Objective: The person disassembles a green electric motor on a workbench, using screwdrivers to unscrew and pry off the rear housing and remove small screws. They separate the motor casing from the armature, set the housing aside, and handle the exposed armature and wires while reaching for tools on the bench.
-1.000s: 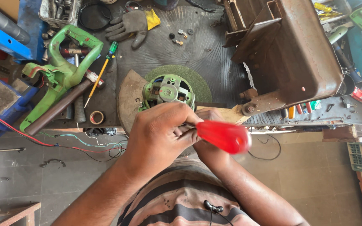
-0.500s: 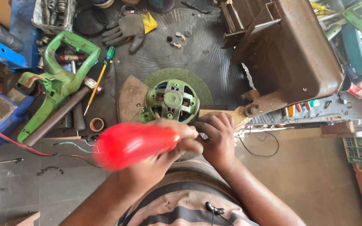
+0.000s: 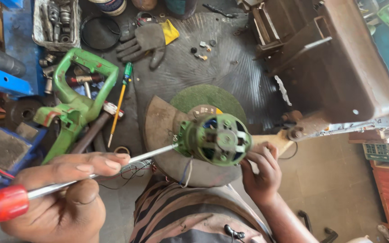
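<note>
My left hand [image 3: 64,193] grips a long screwdriver [image 3: 5,203] with a red handle at the lower left. Its steel shaft runs up and right, and the tip touches the left edge of a green motor housing [image 3: 214,139]. My right hand [image 3: 260,171] steadies that round housing from its right underside, fingers curled against it. Thin wires hang from the housing's lower side. The housing sits over a brown curved guard plate [image 3: 158,130] and a green abrasive disc [image 3: 203,96].
A green power-tool handle shell [image 3: 79,96] lies at the left beside a green-handled screwdriver [image 3: 120,101]. A grey work glove [image 3: 142,42] lies at the top, a tray of metal parts [image 3: 55,20] at the upper left, a large rusty metal box [image 3: 338,63] at the right.
The red-handled screwdriver swung from the right side to the lower left, its tip now at the housing. The green housing has been lifted closer, my right hand now holding it.
</note>
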